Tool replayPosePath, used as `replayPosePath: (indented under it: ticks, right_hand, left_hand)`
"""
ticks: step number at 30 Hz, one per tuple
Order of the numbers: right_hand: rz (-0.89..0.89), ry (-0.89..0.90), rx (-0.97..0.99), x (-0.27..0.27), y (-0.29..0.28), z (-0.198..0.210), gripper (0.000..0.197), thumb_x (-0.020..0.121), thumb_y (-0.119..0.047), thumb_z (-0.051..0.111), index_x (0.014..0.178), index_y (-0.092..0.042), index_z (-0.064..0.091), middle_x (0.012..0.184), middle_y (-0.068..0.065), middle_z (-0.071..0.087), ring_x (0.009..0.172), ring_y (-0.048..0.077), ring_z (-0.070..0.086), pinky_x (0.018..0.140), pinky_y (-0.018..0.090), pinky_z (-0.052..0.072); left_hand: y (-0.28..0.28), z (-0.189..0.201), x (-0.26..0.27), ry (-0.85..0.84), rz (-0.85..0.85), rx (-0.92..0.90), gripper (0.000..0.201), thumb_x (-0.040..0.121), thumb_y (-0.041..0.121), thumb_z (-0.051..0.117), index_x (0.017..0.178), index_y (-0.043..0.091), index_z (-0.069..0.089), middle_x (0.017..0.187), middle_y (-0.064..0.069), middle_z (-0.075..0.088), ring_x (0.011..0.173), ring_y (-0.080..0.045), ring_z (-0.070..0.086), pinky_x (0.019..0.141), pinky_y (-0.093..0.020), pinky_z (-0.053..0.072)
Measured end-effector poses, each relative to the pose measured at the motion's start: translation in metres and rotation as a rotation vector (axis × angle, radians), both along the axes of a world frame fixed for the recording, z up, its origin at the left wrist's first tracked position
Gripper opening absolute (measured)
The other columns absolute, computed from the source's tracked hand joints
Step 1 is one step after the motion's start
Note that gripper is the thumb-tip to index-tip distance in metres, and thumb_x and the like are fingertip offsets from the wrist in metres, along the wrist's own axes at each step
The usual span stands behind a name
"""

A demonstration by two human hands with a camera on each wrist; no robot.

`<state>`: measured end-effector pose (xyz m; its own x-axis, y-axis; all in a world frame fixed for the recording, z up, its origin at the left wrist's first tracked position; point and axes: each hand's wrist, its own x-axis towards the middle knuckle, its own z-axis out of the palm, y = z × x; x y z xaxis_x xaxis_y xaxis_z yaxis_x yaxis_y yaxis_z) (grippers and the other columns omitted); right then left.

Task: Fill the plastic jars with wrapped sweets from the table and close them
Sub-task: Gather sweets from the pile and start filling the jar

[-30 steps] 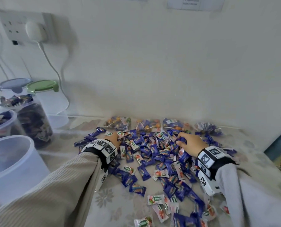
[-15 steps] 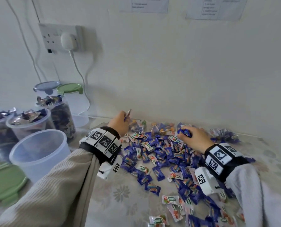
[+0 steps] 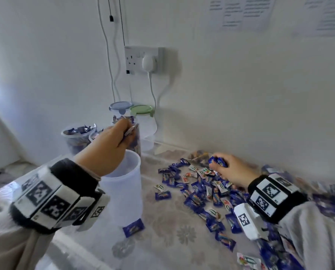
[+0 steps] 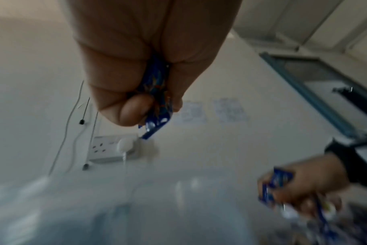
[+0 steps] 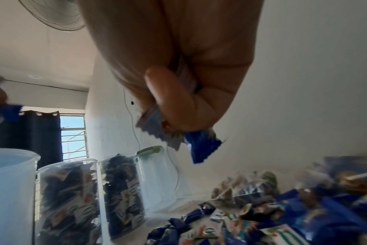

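My left hand (image 3: 121, 133) grips blue wrapped sweets (image 4: 156, 99) and hangs just above the mouth of an open translucent jar (image 3: 123, 190) at the table's left. My right hand (image 3: 224, 168) holds a bunch of blue and white sweets (image 5: 191, 140) a little above the heap of wrapped sweets (image 3: 205, 191) spread over the table on the right. Behind the open jar stand open jars with sweets in them (image 3: 78, 137) and a tall one (image 5: 124, 195).
Two lidded jars, one with a blue-grey lid (image 3: 120, 107) and one with a green lid (image 3: 142, 110), stand against the wall under a socket with a white plug (image 3: 148, 62) and hanging cables. One blue sweet (image 3: 133, 228) lies at the open jar's foot.
My left hand has lifted off the heap with sweets and swung left to above the open jar. My right hand has risen a little with its sweets. The head view has turned left.
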<state>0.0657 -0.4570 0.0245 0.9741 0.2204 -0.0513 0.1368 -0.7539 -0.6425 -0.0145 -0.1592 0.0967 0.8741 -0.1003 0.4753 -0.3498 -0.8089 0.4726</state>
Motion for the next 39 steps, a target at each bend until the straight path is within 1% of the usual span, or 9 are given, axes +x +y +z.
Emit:
replayPosePath:
  ticks: [2,6,12,17,22,26,28,31,39]
  right_hand:
    - [0.054,-0.024,-0.009,0.003,0.013,0.001,0.038,0.096,-0.032,0.051,0.132,-0.021,0.048,0.071,-0.007,0.05,0.058,0.014,0.051,0.038,0.014,0.039]
    - [0.12,-0.048,0.018,0.008,0.034,0.003,0.037,0.095,-0.034,0.053,0.129,-0.019,0.052,0.064,-0.013,0.044,0.054,0.003,0.045,0.04,0.01,0.033]
    - [0.234,-0.075,0.091,0.003,0.06,0.018,0.021,0.095,-0.029,0.054,0.112,-0.016,0.058,0.056,-0.011,0.046,0.038,-0.004,0.045,0.041,0.008,0.031]
    - [0.394,0.092,0.475,-0.009,0.097,0.052,0.018,0.096,-0.026,0.053,0.093,-0.008,0.049,0.067,0.004,0.048,0.044,0.007,0.039,0.035,0.017,0.029]
    - [0.608,0.163,0.689,-0.021,0.153,0.08,0.015,0.092,-0.032,0.053,0.096,-0.018,0.053,0.058,-0.004,0.045,0.048,0.011,0.038,0.034,0.016,0.027]
    - [0.714,0.052,0.407,-0.019,0.19,0.078,0.004,0.095,-0.027,0.054,0.098,-0.024,0.055,0.068,-0.003,0.058,0.05,0.011,0.052,0.038,0.023,0.044]
    - [0.808,-0.028,0.178,-0.016,0.2,0.071,0.01,0.091,-0.035,0.06,0.097,-0.027,0.06,0.085,0.0,0.064,0.066,0.01,0.061,0.061,0.031,0.057]
    - [0.841,-0.232,-0.102,-0.016,0.206,0.064,0.031,0.086,-0.053,0.06,0.104,-0.03,0.066,0.1,-0.011,0.064,0.092,0.008,0.06,0.086,0.035,0.051]
    - [0.817,-0.481,-0.15,-0.022,0.202,0.047,0.08,0.08,-0.075,-0.002,0.123,-0.04,0.056,0.107,-0.004,0.064,0.1,0.013,0.053,0.085,0.041,0.047]
  left_hand:
    - [0.018,-0.014,0.004,0.047,0.016,0.109,0.019,0.095,0.018,0.041,0.076,0.016,0.038,0.068,0.001,0.043,0.066,-0.024,0.041,0.066,-0.038,0.035]
    - [0.03,-0.029,0.001,0.232,0.063,0.292,0.025,0.087,0.055,0.039,0.072,0.035,0.034,0.085,0.0,0.048,0.087,-0.023,0.043,0.08,-0.035,0.037]
    - [0.035,-0.036,-0.012,0.217,0.066,0.298,0.073,0.056,0.094,0.015,0.087,0.039,0.051,0.108,0.007,0.055,0.108,-0.017,0.041,0.095,-0.033,0.035]
    - [0.045,-0.055,-0.024,0.061,0.133,0.057,0.1,0.054,0.095,0.03,0.128,0.03,0.042,0.132,0.007,0.043,0.122,-0.014,0.037,0.103,-0.033,0.032]
    - [0.043,-0.077,-0.028,0.148,0.109,-0.274,0.111,0.054,0.086,0.051,0.14,0.02,0.026,0.128,0.012,0.04,0.122,-0.006,0.04,0.096,-0.015,0.033]
    - [0.04,-0.086,-0.027,0.129,0.027,-0.477,0.102,0.053,0.08,0.061,0.135,0.03,0.027,0.126,0.018,0.046,0.117,0.007,0.046,0.086,0.003,0.033]
    - [0.041,-0.088,-0.025,0.082,-0.039,-0.534,0.095,0.054,0.077,0.065,0.131,0.032,0.031,0.127,0.015,0.05,0.116,0.009,0.048,0.087,-0.001,0.037]
    - [0.039,-0.086,-0.026,0.035,-0.067,-0.561,0.083,0.057,0.074,0.066,0.124,0.038,0.033,0.126,0.016,0.049,0.116,0.011,0.047,0.088,-0.003,0.038]
    - [0.04,-0.096,-0.023,-0.006,-0.031,-0.555,0.093,0.061,0.07,0.067,0.132,0.019,0.038,0.128,0.006,0.053,0.121,-0.003,0.049,0.097,-0.014,0.04]
